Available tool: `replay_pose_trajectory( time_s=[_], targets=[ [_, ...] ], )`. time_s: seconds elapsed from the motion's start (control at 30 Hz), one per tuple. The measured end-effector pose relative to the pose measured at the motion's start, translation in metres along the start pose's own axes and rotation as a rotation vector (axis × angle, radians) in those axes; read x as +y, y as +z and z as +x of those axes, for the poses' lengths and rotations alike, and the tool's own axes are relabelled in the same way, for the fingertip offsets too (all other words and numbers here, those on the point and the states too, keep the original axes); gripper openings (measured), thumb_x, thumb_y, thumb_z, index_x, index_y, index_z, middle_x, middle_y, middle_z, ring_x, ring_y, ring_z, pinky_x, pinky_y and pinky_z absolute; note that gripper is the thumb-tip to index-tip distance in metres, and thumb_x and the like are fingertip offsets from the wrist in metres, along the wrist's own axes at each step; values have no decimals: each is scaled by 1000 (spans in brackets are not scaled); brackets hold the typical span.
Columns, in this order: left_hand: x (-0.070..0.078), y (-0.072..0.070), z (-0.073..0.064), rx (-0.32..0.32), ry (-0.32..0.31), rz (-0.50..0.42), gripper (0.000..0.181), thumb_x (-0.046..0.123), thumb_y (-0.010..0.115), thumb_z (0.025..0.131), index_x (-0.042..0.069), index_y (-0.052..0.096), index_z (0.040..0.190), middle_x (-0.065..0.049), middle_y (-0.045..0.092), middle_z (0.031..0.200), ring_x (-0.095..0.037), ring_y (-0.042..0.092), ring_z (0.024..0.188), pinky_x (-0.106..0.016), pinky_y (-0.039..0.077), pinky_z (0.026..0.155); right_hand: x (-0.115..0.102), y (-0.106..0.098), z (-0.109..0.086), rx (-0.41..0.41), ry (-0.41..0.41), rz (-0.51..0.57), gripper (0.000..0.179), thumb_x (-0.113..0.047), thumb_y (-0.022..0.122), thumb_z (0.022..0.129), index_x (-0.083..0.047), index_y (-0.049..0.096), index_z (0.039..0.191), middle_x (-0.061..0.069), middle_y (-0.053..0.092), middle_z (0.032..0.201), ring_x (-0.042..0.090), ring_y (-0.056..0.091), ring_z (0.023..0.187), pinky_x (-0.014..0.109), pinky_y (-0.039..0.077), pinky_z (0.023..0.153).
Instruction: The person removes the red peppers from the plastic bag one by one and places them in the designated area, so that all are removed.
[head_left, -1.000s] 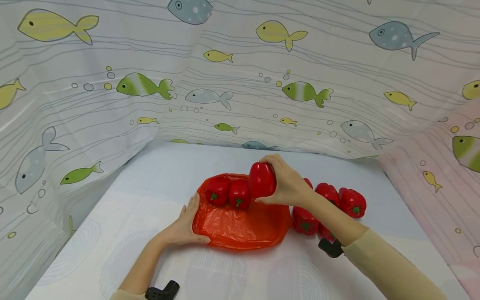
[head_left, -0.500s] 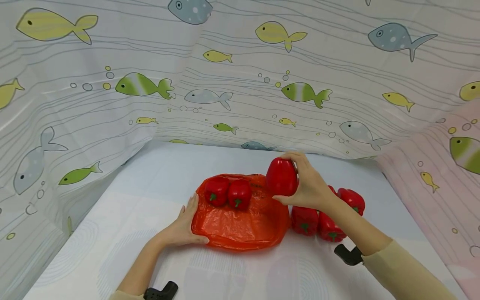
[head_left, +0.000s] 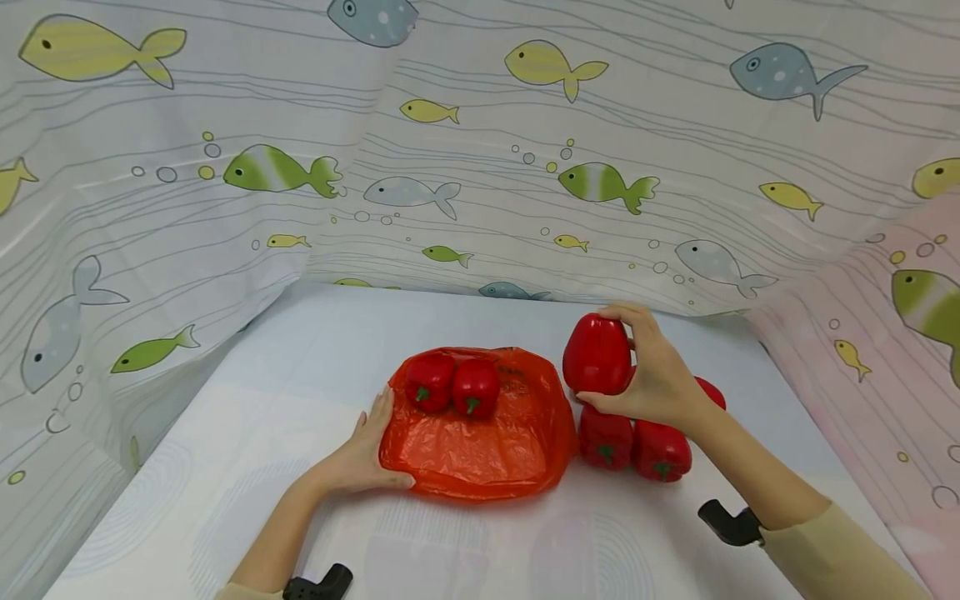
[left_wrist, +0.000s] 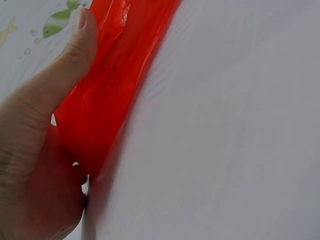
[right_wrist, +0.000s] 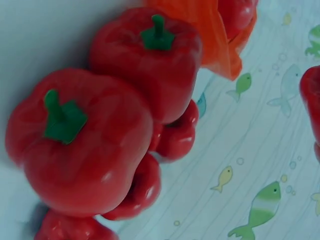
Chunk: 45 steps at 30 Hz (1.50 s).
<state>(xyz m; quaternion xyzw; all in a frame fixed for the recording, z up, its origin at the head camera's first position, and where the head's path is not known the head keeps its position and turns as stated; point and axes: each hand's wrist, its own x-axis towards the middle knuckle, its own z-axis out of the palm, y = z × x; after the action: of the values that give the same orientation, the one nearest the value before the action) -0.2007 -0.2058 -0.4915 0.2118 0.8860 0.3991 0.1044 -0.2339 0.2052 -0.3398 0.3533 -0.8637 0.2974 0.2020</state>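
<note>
My right hand (head_left: pixel 660 375) grips a large red bell pepper (head_left: pixel 596 354) by its side, thumb below and fingers above, just right of the orange plastic bag (head_left: pixel 480 458). At the right border of the right wrist view a sliver of red pepper (right_wrist: pixel 312 95) shows. The bag lies with its mouth spread wide, and two red bell peppers (head_left: pixel 431 383) sit side by side at its back left. Against the bag's left rim rests my left hand (head_left: pixel 367 454), thumb and fingers spread apart; its thumb (left_wrist: pixel 75 50) touches the orange plastic in the left wrist view.
Right of the bag stand several more red bell peppers (head_left: pixel 663 454) with green stems, some partly hidden by my right hand and forearm. Close up, two of them (right_wrist: pixel 85 155) fill the right wrist view's left side. A fish-patterned curtain (head_left: pixel 480 150) surrounds the white table (head_left: pixel 375 325).
The right hand has carried its bell pepper rightward, from over the bag to beside it, above the other peppers. The left hand stays on the bag's rim.
</note>
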Motion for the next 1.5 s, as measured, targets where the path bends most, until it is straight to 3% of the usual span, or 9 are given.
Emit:
replay_pose_trajectory(
  time_s=[0.27,0.67,1.0,1.3,1.5],
  targets=[
    [3,0,0,-3,-2,0,133,43,83,69,-8,-10,149,-26,-11,157,-41,-12,143,-61,-8,111,7,-9,-12,7,38,6,103,-13,94,54,-6,34,138,11,42,135,25,44,122,48,56,75],
    [4,-1,0,-3,-3,-3,132,42,83,69,-9,-10,148,-27,-10,157,-42,-11,143,-61,-7,111,13,-21,-26,30,16,-55,105,-11,94,50,-1,35,136,9,45,132,19,43,120,45,57,73],
    [4,-1,0,-3,2,0,132,41,84,69,-9,-10,148,-27,-11,156,-42,-11,143,-61,-7,111,18,-36,-43,57,38,-122,107,-12,95,48,0,36,137,10,46,132,15,44,118,13,48,78],
    [4,-2,-2,4,11,-7,131,41,83,69,-9,-9,148,-27,-10,156,-43,-12,143,-61,-8,110,21,-47,-57,77,75,-170,110,-13,95,45,0,37,137,10,47,129,15,43,118,16,49,75],
    [4,-1,-2,3,14,-3,131,41,83,69,-10,-8,148,-27,-10,156,-43,-11,143,-62,-8,110,24,-51,-65,78,68,-179,111,-11,95,43,2,38,137,11,47,129,12,40,121,7,43,79]
  ],
)
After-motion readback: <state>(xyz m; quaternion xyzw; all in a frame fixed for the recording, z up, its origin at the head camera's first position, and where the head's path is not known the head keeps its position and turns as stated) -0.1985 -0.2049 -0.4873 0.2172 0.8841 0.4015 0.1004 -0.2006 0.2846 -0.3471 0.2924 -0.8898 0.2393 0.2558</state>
